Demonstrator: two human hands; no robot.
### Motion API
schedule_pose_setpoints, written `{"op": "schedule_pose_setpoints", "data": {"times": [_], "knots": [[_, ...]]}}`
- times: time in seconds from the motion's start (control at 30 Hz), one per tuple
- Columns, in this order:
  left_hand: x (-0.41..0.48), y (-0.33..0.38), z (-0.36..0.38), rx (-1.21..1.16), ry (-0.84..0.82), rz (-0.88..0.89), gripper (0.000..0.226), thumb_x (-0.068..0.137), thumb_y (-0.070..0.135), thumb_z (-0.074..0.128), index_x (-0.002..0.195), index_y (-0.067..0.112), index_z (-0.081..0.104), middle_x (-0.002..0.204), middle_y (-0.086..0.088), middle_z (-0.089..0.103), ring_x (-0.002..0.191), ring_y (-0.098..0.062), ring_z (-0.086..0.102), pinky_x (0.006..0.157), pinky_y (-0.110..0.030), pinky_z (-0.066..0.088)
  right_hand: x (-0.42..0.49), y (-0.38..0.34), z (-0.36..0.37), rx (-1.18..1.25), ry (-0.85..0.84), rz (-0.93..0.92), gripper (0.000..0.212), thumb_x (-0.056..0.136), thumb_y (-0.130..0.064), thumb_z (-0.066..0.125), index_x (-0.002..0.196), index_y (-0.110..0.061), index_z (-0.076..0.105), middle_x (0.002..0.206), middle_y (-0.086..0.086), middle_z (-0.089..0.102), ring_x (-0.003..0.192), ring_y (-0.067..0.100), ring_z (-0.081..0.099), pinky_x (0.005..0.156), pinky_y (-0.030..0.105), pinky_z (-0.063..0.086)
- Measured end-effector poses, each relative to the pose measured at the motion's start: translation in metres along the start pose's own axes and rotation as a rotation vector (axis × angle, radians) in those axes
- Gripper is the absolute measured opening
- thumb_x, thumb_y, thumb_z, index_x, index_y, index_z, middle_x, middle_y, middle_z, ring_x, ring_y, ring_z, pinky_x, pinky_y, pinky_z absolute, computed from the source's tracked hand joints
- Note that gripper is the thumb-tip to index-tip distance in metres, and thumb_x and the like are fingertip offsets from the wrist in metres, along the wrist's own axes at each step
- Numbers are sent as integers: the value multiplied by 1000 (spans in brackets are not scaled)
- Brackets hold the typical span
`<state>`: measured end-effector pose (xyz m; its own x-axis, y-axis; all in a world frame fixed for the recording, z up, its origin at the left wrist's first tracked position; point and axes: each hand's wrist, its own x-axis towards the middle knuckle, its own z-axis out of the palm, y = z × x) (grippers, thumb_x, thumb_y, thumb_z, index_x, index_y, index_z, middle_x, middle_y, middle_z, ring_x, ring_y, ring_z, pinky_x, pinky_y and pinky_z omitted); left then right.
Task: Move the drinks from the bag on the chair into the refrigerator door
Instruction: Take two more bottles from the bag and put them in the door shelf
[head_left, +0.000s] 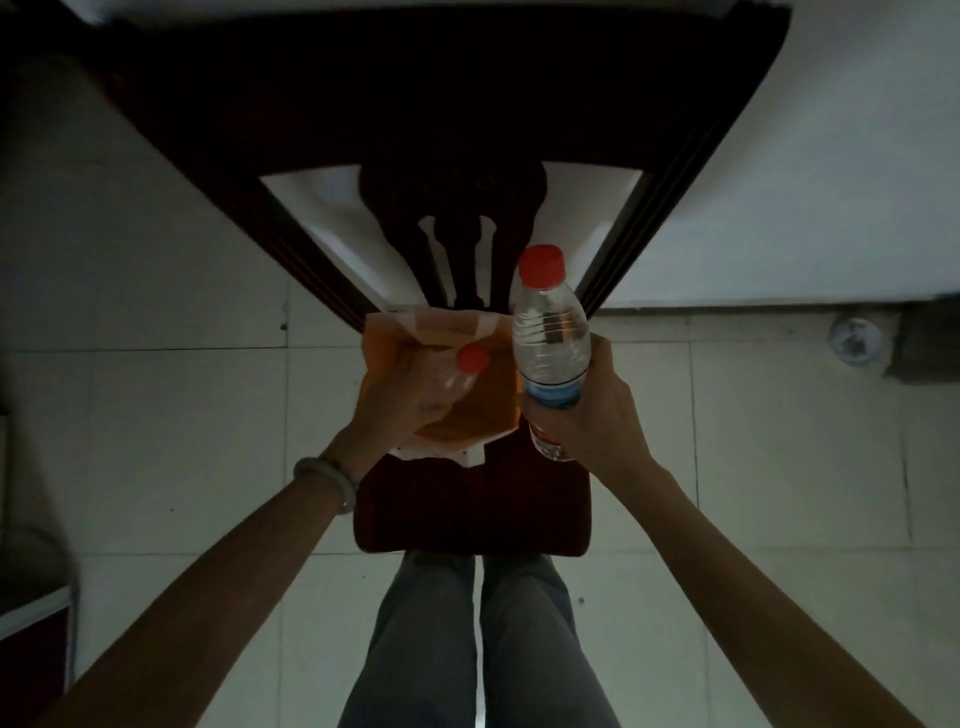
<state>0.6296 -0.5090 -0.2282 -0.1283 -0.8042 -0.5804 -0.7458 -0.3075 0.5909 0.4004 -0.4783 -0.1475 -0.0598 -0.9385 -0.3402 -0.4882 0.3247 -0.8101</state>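
Both forearms stretch forward over a dark wooden chair (470, 512), above the person's trousered legs (524, 644). The right grip (589, 413) is raised beside the seat, thumb and fingers clamped round the lower half of a clear water bottle (549, 332), covering part of its blue label. That bottle stands nearly upright in the hand. Its long axis runs from the base at the palm up to the red cap, which points away from the person toward the chair back, leaning slightly left. It is held clear of the brown paper bag (441, 325), just to the bag's right. The bag sits open on the chair seat. The left grip (410, 397), with a pale bracelet (327, 480) at the wrist, reaches into the bag's mouth, palm down. It is closed round the body of a second bottle (460, 376), though the fingertips are lost inside the bag. This bottle lies tilted, its red cap pointing up and to the right toward the held water bottle and its body slanting down-left into the hand. Pale floor tiles (182, 410) surround the chair.
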Motion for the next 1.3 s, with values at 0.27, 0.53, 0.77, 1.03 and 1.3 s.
{"op": "schedule_pose_setpoints", "data": {"times": [0.27, 0.53, 0.77, 1.03, 1.3], "knots": [[-105, 39, -60, -250, 239, 150, 62, 71, 36, 77, 118, 41, 37, 105, 34, 49, 95, 15, 51, 78, -6, 38, -28, -69, -3, -9, -60, -160, 72, 67, -25, 81, 122, -13, 36, 109, -1, 57, 94, 12, 56, 77, 27, 48], [-205, 8, -99, -404, 511, 53, 58, 72, 27, 79, 118, 27, 44, 110, 16, 57, 97, -2, 56, 77, -14, 45, -64, -140, 40, -111, -270, -366, 74, 65, -33, 81, 121, -15, 37, 102, -7, 54, 94, 14, 56, 80, 23, 49], [-333, -63, -120, -412, 782, -58, 64, 74, 32, 76, 127, 16, 44, 114, 7, 57, 99, -10, 57, 80, -20, 46, -136, -193, 113, -195, -441, -547, 71, 65, -24, 82, 121, -18, 38, 104, -10, 51, 95, 7, 51, 77, 20, 41], [-499, -169, -110, -419, 976, -154, 72, 68, 51, 73, 127, 21, 45, 118, 5, 62, 103, -12, 60, 87, -36, 52, -268, -232, 225, -151, -652, -650, 65, 64, -21, 83, 111, -24, 37, 90, -16, 54, 77, 4, 57, 64, 9, 42], [-644, -254, -116, -451, 1173, -242, 73, 64, 50, 75, 126, 24, 46, 115, 7, 64, 103, -12, 62, 88, -36, 52, -391, -278, 332, -119, -821, -769, 72, 65, -20, 82, 121, -17, 37, 103, -6, 54, 88, 13, 55, 76, 23, 43]]}}
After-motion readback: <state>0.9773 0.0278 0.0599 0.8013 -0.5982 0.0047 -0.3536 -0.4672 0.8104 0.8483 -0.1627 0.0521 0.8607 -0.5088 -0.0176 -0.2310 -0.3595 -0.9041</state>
